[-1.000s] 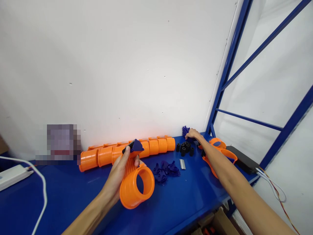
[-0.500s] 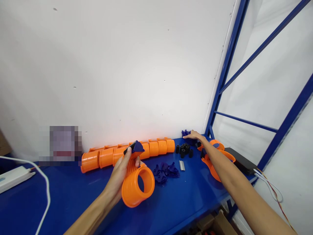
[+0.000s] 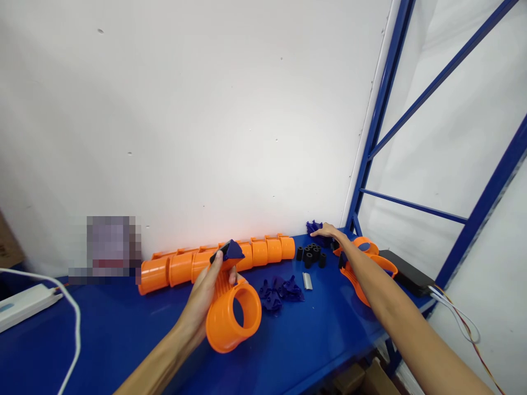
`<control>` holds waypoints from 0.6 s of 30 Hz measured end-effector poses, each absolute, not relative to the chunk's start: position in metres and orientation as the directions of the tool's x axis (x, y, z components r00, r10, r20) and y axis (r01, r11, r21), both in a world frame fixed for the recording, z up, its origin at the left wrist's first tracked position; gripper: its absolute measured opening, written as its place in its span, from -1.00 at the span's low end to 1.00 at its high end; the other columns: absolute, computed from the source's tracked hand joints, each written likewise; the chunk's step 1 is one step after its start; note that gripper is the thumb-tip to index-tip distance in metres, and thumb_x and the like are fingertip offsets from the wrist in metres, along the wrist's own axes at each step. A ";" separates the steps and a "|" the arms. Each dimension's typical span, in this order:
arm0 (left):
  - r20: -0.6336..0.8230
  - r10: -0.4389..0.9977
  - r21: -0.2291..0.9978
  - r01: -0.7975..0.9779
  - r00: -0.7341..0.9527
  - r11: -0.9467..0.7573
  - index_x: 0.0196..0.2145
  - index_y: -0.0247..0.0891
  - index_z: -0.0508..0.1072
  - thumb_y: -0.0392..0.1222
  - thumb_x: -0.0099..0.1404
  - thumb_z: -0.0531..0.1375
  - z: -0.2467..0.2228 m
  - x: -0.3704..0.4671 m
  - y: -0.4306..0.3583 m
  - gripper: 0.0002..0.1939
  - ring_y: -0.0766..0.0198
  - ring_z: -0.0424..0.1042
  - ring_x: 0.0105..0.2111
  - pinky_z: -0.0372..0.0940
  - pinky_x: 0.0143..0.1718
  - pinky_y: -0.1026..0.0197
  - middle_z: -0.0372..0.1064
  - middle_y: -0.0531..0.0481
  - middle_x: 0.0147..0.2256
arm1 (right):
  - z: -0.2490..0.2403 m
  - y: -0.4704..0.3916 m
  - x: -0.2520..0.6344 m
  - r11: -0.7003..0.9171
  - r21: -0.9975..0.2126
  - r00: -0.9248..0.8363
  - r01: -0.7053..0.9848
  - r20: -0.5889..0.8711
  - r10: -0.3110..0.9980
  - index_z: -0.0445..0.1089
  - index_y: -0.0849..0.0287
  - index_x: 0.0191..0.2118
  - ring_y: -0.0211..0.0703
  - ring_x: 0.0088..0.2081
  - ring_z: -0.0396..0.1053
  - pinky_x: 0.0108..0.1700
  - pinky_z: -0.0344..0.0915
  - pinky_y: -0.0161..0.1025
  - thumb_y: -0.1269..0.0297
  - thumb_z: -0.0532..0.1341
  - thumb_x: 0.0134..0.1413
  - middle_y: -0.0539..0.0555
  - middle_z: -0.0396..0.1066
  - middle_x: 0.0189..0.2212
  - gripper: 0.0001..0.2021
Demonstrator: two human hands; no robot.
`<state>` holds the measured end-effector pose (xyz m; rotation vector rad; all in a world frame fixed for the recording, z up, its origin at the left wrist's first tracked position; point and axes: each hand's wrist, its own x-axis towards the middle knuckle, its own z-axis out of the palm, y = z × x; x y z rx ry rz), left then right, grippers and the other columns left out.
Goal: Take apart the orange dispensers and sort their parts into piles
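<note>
My left hand [image 3: 208, 293] is closed around the grip of an orange plastic piece [image 3: 230, 321] with a wide, hollow cylinder at its lower end. A dark blue part with a black strip [image 3: 233, 250] sits at the top of that grip, beside my thumb. Far to the right, my right hand [image 3: 328, 230] reaches to the back of the table, its visible fingers stretched out over a pile of dark blue plastic parts [image 3: 313, 225]. Some of its fingers are hidden. Several black cylinders [image 3: 312, 253] stand just in front of it.
A row of orange cylindrical pieces [image 3: 181, 269] lies along the wall. More dark blue parts [image 3: 282, 291] and a small silver piece [image 3: 307, 281] lie mid-table. Under my right forearm are orange pieces [image 3: 357, 277], with a black box [image 3: 405, 271] beyond. A white cable [image 3: 77, 329] hangs at left.
The view has shifted slightly. My left hand still holds the orange piece, and my right hand stays at the dark blue pile with little visible movement.
</note>
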<state>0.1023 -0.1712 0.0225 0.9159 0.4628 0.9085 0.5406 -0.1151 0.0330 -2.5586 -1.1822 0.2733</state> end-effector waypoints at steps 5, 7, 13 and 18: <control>0.035 0.844 0.833 -0.482 0.535 0.271 -0.58 -0.28 0.31 0.31 0.12 0.32 0.021 0.102 -0.171 -0.43 0.26 0.37 -0.60 0.30 -0.52 0.23 0.35 -0.02 -0.58 | 0.031 -0.114 0.530 -0.669 -0.284 0.698 0.687 0.001 0.716 0.42 0.27 0.11 0.21 0.09 0.43 -0.05 0.38 -0.10 0.09 0.41 -0.06 0.34 0.43 0.11 -0.39; 0.040 0.847 0.832 -0.488 0.530 0.266 -0.58 -0.28 0.32 0.30 0.11 0.33 0.022 0.102 -0.171 -0.44 0.28 0.37 -0.60 0.30 -0.51 0.23 0.34 -0.02 -0.58 | 0.031 -0.114 0.526 -0.679 -0.255 0.706 0.688 0.021 0.707 0.42 0.27 0.10 0.23 0.11 0.41 -0.02 0.36 -0.08 0.09 0.40 -0.04 0.35 0.42 0.11 -0.41; 0.031 0.843 0.842 -0.468 0.538 0.268 -0.57 -0.26 0.30 0.34 0.08 0.32 0.023 0.103 -0.172 -0.42 0.25 0.35 -0.64 0.27 -0.58 0.21 0.33 -0.01 -0.60 | 0.032 -0.113 0.526 -0.656 -0.192 0.673 0.730 0.039 0.738 0.41 0.30 0.11 0.23 0.13 0.40 0.02 0.34 -0.08 -0.02 0.39 0.00 0.38 0.42 0.12 -0.37; 0.044 0.850 0.846 -0.472 0.525 0.248 -0.58 -0.26 0.30 0.34 0.08 0.32 0.022 0.104 -0.170 -0.42 0.23 0.35 -0.63 0.28 -0.58 0.20 0.34 -0.03 -0.60 | 0.035 -0.112 0.529 -0.642 -0.207 0.658 0.738 0.010 0.753 0.38 0.37 0.14 0.17 0.06 0.46 -0.07 0.37 -0.15 -0.05 0.33 0.06 0.39 0.43 0.10 -0.34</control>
